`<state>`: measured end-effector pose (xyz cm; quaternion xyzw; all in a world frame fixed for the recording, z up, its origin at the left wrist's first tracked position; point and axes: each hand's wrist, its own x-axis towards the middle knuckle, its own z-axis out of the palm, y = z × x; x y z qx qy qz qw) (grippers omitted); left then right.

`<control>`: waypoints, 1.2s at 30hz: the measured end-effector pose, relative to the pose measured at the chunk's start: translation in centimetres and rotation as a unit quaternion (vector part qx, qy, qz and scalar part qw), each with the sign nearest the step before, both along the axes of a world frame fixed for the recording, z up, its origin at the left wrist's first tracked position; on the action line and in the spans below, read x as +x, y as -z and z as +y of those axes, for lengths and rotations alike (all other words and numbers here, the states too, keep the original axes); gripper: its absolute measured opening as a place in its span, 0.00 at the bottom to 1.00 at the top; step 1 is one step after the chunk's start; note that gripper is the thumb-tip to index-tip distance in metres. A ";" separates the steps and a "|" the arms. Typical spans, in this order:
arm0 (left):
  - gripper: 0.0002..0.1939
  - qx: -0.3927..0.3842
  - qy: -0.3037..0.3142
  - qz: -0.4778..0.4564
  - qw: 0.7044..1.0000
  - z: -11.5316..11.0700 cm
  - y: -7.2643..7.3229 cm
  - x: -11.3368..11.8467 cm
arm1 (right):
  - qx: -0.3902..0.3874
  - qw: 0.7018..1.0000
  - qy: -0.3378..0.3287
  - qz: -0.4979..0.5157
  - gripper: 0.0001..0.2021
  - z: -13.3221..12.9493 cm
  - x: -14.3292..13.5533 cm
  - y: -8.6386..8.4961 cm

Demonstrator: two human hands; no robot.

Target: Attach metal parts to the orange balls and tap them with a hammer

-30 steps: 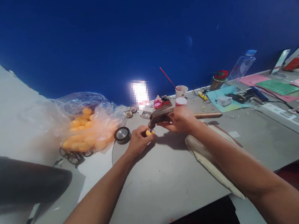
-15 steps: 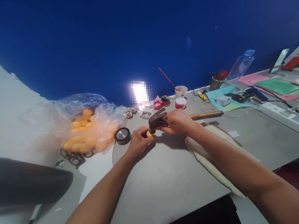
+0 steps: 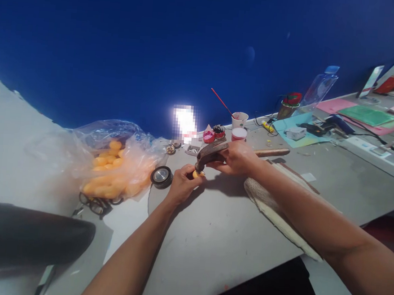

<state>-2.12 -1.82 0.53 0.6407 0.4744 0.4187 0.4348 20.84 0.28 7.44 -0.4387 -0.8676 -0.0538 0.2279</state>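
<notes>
On the grey table [image 3: 211, 238], my left hand [image 3: 183, 182] pinches a small yellow-orange ball [image 3: 198, 175]. My right hand [image 3: 238, 158] is closed round a claw hammer [image 3: 272, 152] near its metal head, and the wooden handle sticks out to the right. The hammer's face rests on or just over the top of the ball; contact is too small to tell. Left of my left hand lies a round black item with a silver centre [image 3: 161, 177]. A folded cream cloth [image 3: 264, 201] lies under my right forearm.
A clear bag of orange balls [image 3: 111, 168] stands at the left above eyeglasses [image 3: 96, 206]. Behind my hands are small red tubs [image 3: 208, 135] and a paper cup [image 3: 240, 120] with a red stick. A clear bottle [image 3: 321, 86] and power strip [image 3: 368, 148] are at right.
The hammer head has tilted slightly, its handle end dipping and shifting a little left. My left hand still holds the ball. The camera view has shifted slightly.
</notes>
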 end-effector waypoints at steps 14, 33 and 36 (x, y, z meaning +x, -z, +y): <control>0.09 0.016 -0.002 0.003 1.000 0.1 0.2 -0.2 | -0.066 0.997 0.030 -0.040 0.20 -0.1 -0.1 -0.7; 0.06 0.008 0.002 0.014 1.000 -0.2 -0.1 -0.2 | -0.052 0.997 0.028 -0.049 0.21 -0.3 -0.2 -0.9; 0.06 0.007 0.003 0.013 1.000 -0.1 0.0 -0.1 | -0.044 0.998 0.018 -0.030 0.20 -0.3 -0.1 -0.7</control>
